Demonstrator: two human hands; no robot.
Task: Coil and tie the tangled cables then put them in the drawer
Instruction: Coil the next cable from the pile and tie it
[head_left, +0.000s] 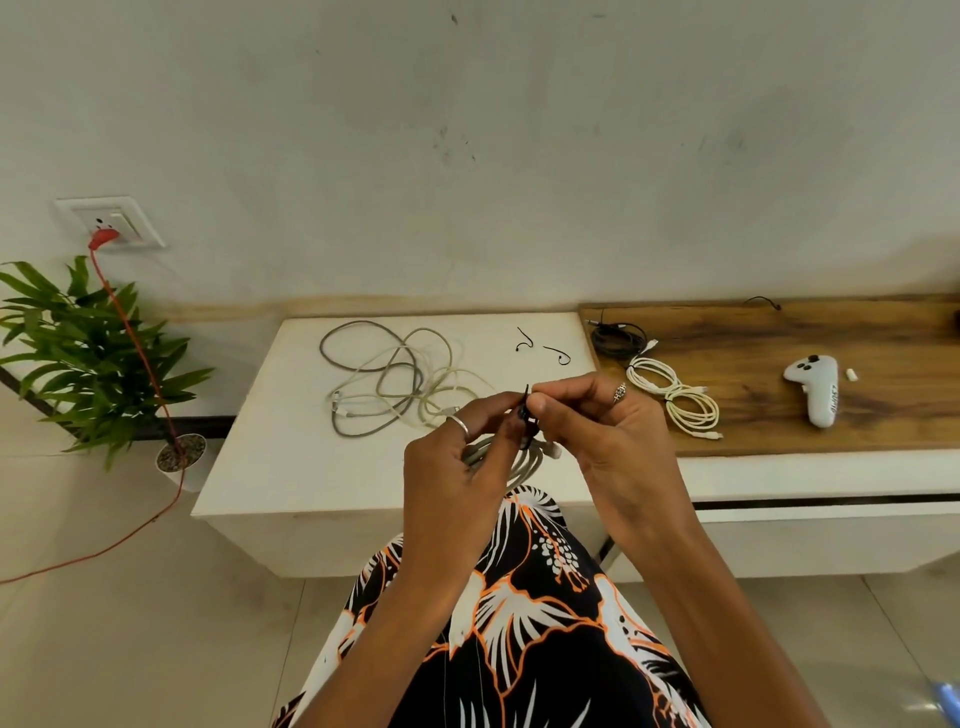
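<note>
— How far along are they?

— Partway, I'd judge. Two white coils (675, 389) and a black coil (618, 338) lie tied on the wooden bench (831, 332). The left hand (457, 467) has its grip around a pale coiled cable (519, 457) above the lap, while the right hand (613, 436) pinches a black tie (525, 410) at it.

— And what's left?

— The tangled cables (395, 379) on the white bench (260, 467) — untouched, with two spare ties (543, 348) near them. Nothing looks stowed; no open drawer shows.
</note>
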